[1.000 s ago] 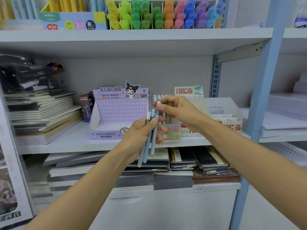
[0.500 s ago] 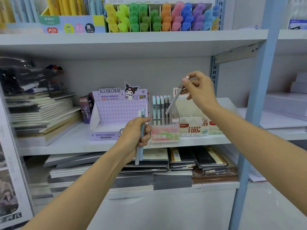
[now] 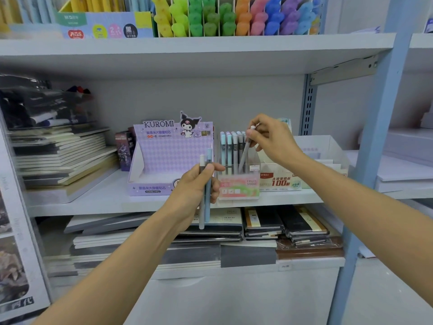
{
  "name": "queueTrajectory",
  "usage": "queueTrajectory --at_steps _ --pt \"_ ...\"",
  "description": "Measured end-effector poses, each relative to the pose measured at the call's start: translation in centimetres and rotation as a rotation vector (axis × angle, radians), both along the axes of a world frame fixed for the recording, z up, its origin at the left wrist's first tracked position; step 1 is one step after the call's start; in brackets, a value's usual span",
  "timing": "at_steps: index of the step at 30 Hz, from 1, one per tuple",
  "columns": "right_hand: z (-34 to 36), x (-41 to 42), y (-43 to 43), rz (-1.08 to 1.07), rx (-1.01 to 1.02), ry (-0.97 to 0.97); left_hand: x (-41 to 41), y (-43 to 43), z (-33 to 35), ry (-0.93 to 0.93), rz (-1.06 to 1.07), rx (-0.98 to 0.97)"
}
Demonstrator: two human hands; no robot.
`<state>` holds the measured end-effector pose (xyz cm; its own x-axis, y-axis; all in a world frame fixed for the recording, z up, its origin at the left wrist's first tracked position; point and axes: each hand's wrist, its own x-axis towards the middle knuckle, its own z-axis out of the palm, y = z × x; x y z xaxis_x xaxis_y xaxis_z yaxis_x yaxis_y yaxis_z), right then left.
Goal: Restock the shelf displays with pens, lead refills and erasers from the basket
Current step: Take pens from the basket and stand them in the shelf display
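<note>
Left hand point(image 3: 192, 187) is recorded just below frame centre. Its fingers are curled round two upright pens, a grey pen point(image 3: 201, 216) and a light blue pen point(image 3: 207, 213). The pens are held side by side and touching, with the thumb pressed across their upper parts. Both project above and below the fist.

Right hand point(image 3: 274, 141) is noted at 2 o'clock from the left hand. A third pen point(image 3: 243, 156), grey with a white cap, is pinched near its top between thumb and forefinger; the other fingers are loosely curled. It is tilted, top toward 1 o'clock, with its lower end inside the clear display box point(image 3: 239, 184) on the middle shelf point(image 3: 93, 202). Whether its tip reaches the box floor cannot be told.

A row of upright pens point(image 3: 230, 146) is seen in the box, at 9 o'clock of the tilted one.

The purple KUROMI box point(image 3: 164, 158) is found just beside the display box at its 9 o'clock, and a lead refill carton point(image 3: 281, 181) at its 3 o'clock. Coloured highlighters point(image 3: 234, 17) are noted on the upper shelf at 12 o'clock.
</note>
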<state>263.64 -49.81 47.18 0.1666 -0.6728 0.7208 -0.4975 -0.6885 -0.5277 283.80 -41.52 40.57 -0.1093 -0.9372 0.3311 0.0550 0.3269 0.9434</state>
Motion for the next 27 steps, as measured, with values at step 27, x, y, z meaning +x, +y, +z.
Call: queueTrajectory --at_steps 27 --pt "-1.0 1.1 -1.6 -0.211 -0.155 0.142 -0.4 -0.5 -0.5 0.024 -0.088 -0.022"
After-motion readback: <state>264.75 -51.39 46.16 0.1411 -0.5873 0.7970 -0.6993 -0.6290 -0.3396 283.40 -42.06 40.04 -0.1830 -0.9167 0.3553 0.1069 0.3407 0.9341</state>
